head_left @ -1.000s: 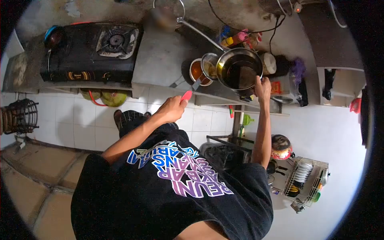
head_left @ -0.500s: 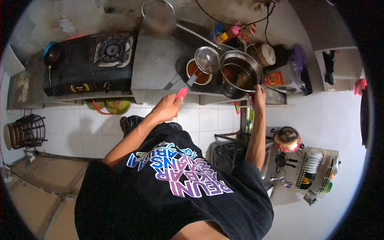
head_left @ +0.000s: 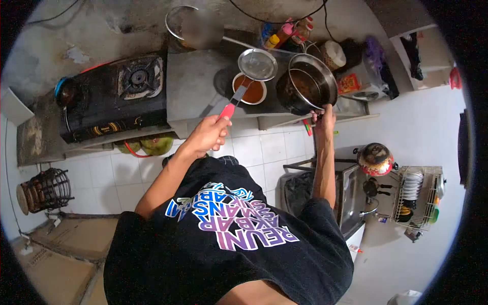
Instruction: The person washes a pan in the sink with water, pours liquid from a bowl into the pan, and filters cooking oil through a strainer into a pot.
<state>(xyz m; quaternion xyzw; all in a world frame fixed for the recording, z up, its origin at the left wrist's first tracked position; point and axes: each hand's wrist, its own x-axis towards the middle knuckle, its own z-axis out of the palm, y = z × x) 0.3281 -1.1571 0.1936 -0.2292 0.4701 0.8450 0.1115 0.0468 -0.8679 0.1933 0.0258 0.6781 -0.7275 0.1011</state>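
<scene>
My left hand (head_left: 207, 136) is closed around the pink handle of a small round strainer (head_left: 257, 64). The strainer's mesh is over the far edge of a white bowl (head_left: 256, 93) of reddish-brown liquid on the grey counter. On the right, my right hand (head_left: 324, 119) grips the near side of a dark metal pot (head_left: 307, 86), just right of the bowl. The pot is tilted and some dark liquid or residue shows inside. Behind the strainer and pot lies a long metal handle (head_left: 246, 43), running from a wire ring (head_left: 173, 23) beside a blurred patch.
A black gas stove (head_left: 114, 96) occupies the left of the counter. Bottles (head_left: 284, 33), a red packet (head_left: 348, 83) and a purple bag (head_left: 374, 51) stand behind and right of the pot. Lower right are a patterned pot (head_left: 376, 158) and a dish rack (head_left: 419, 198). Green round objects (head_left: 156, 145) lie under the counter.
The strainer has moved away from the pot's rim, up and left relative to the bowl. The pot's tilt has changed, showing more of its outer side. The whole view has shifted.
</scene>
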